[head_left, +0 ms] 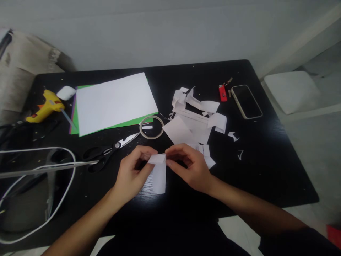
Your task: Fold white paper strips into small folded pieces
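Note:
A small folded white paper piece (pixel 159 177) is held between my two hands over the front middle of the black table. Its upper part is folded across, and a longer flap hangs down below. My left hand (pixel 134 171) pinches the left end of the fold between thumb and fingers. On the other side, my right hand (pixel 190 165) grips the right end, thumb and fingertips pressed close together. Left of my left hand lie black-handled scissors (pixel 117 145), and a roll of tape (pixel 151 137) sits just above the hands. Paper scraps (pixel 191 121) spread behind my right hand.
White sheets (pixel 114 103) lie on green sheets (pixel 128 123) at the back left, near a yellow glue gun (pixel 48 106) and a white case (pixel 66 92). A white cable (pixel 71 177) loops at left. A red lighter (pixel 222 92) and a phone (pixel 246 101) lie at right.

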Demonstrator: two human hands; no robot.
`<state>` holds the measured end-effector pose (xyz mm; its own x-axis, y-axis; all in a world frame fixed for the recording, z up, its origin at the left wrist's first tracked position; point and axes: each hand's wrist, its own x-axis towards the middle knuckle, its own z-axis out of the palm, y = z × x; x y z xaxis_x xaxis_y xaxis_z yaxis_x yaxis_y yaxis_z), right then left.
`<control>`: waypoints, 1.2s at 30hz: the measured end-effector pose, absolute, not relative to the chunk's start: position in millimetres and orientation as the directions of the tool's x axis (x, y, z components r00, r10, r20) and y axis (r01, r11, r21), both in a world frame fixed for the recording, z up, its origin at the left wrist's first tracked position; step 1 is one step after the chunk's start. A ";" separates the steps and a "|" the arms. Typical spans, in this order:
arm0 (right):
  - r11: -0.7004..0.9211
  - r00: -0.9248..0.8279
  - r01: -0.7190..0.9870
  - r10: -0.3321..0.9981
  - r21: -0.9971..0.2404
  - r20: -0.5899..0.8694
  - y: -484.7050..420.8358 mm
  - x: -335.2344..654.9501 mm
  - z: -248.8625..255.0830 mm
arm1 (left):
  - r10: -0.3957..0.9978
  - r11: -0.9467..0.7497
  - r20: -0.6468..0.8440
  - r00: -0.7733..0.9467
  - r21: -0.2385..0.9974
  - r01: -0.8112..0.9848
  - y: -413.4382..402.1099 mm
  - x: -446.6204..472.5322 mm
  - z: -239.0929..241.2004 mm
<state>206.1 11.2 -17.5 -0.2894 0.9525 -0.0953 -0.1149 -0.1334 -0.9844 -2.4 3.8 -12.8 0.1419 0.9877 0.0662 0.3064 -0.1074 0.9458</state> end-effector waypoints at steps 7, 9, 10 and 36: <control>-0.181 -0.271 -0.099 0.951 -0.978 -0.148 12.1 205.9 -15.3 | 0.989 -0.101 0.058 0.138 0.938 0.333 2.8 -3.4 -12.4; -0.185 -0.285 -0.106 0.947 -0.977 -0.149 12.2 205.9 -15.2 | 0.989 -0.105 0.062 0.134 0.933 0.344 2.8 -3.5 -12.6; -0.184 -0.293 -0.112 0.945 -0.976 -0.145 12.3 205.8 -15.6 | 0.989 -0.107 0.064 0.133 0.931 0.350 2.9 -3.3 -12.6; -0.025 -0.198 0.022 0.980 -0.999 -0.029 12.5 205.2 -16.8 | 0.977 -0.210 0.178 0.122 0.908 0.362 -0.4 0.2 -15.1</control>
